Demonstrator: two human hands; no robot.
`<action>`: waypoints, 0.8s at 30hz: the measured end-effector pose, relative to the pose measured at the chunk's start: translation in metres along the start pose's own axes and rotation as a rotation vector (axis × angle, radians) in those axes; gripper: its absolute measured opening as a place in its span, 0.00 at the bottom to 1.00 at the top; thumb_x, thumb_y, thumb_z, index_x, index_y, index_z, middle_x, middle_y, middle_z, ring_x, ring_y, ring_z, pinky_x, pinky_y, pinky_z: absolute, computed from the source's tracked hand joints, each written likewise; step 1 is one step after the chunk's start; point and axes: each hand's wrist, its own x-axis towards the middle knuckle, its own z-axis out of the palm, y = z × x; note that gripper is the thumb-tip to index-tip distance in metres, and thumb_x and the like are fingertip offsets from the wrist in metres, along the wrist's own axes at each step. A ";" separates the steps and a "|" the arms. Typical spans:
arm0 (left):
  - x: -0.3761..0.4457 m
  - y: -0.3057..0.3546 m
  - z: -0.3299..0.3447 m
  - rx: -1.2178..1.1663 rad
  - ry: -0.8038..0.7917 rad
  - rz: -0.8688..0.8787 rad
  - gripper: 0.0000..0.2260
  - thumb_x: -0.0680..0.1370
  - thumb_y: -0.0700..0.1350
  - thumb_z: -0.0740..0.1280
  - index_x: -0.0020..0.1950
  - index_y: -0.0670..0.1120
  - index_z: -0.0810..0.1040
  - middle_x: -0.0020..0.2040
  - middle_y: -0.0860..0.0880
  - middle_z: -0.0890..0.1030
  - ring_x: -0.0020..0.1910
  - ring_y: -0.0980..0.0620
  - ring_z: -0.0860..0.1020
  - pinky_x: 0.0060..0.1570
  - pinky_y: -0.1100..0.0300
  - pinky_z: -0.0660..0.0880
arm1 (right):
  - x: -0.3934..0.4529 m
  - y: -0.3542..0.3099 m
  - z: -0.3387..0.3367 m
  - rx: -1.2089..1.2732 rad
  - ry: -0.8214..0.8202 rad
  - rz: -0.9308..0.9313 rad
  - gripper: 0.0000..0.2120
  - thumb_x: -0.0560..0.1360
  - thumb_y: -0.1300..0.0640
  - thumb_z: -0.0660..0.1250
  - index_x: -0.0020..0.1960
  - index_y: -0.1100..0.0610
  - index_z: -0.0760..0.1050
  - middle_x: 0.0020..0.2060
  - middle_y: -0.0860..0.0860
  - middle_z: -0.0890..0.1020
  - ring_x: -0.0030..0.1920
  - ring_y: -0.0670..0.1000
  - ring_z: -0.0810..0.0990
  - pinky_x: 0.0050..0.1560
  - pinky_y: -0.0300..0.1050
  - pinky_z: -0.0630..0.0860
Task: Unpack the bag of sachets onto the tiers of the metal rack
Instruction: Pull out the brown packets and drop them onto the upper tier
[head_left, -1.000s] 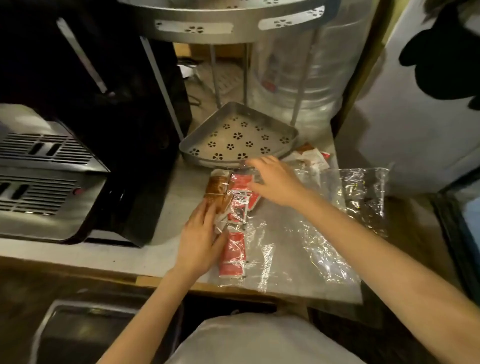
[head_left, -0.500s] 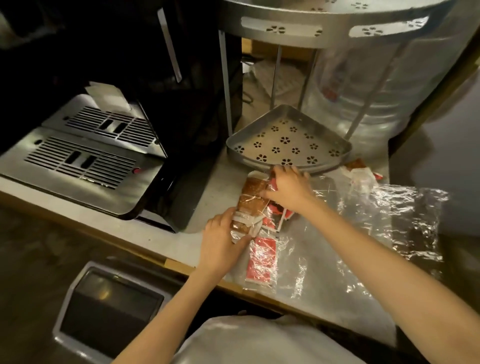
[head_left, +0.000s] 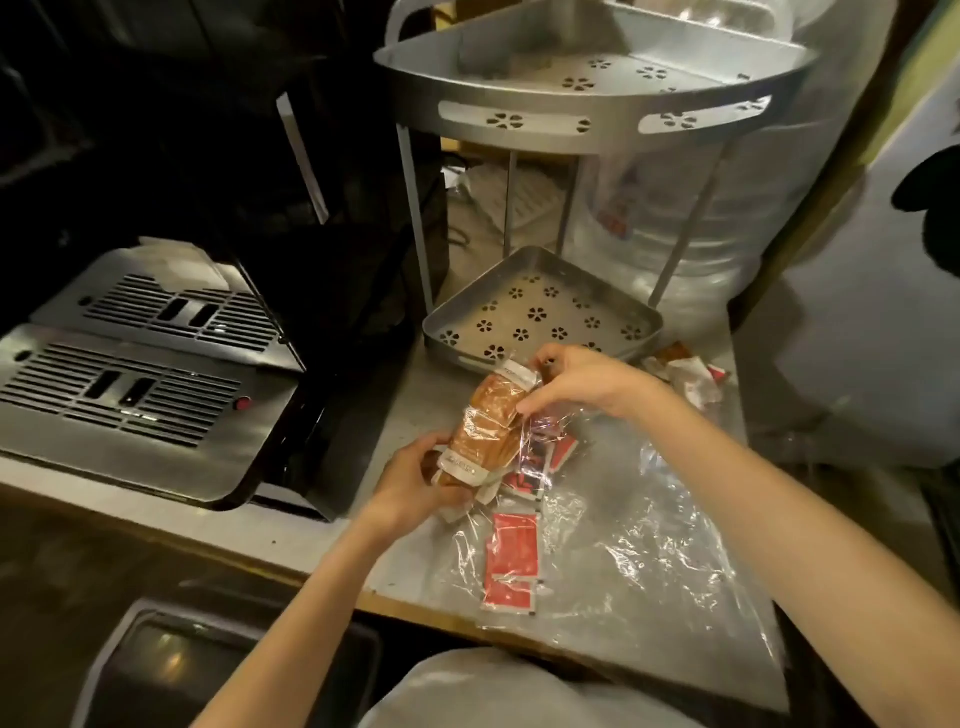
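Lifting brown sachets (head_left: 485, 415) clear of the bag (head_left: 623, 545) | my left hand (head_left: 415, 478) grips the near end, right hand (head_left: 576, 382) pinches the far end, keeping the bundle together | lower rack tier (head_left: 540, 317) just beyond | red sachets (head_left: 511, 551) lie on the desk (head_left: 363, 519)

Countertop (head_left: 332, 525): rack (head_left: 540, 322), bag (head_left: 649, 561), machine (head_left: 135, 395).

Hidden and cropped detail at the metal rack (head_left: 597, 98).
Top edge crops the rack; sachet (head_left: 485, 415) print unreadable; far packets (head_left: 691, 371) blurred.
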 end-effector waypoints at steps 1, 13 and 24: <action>0.003 0.002 -0.004 -0.002 -0.032 0.020 0.26 0.66 0.37 0.74 0.59 0.52 0.71 0.50 0.56 0.77 0.54 0.54 0.76 0.56 0.56 0.74 | -0.002 0.002 -0.005 0.075 -0.042 0.027 0.22 0.64 0.56 0.76 0.54 0.58 0.73 0.55 0.57 0.80 0.53 0.56 0.81 0.57 0.49 0.76; 0.034 0.050 -0.009 -0.027 -0.493 0.196 0.21 0.65 0.39 0.73 0.55 0.52 0.77 0.54 0.52 0.81 0.55 0.55 0.78 0.58 0.55 0.72 | -0.043 0.035 -0.024 0.458 -0.178 0.120 0.11 0.72 0.62 0.67 0.54 0.55 0.74 0.47 0.52 0.83 0.47 0.51 0.83 0.51 0.50 0.79; 0.040 0.085 -0.024 -0.395 -0.790 0.089 0.31 0.59 0.52 0.79 0.60 0.47 0.78 0.54 0.43 0.82 0.50 0.47 0.81 0.48 0.54 0.80 | -0.089 0.023 -0.067 0.603 0.104 -0.055 0.16 0.67 0.63 0.71 0.54 0.58 0.76 0.40 0.52 0.85 0.39 0.51 0.84 0.37 0.46 0.82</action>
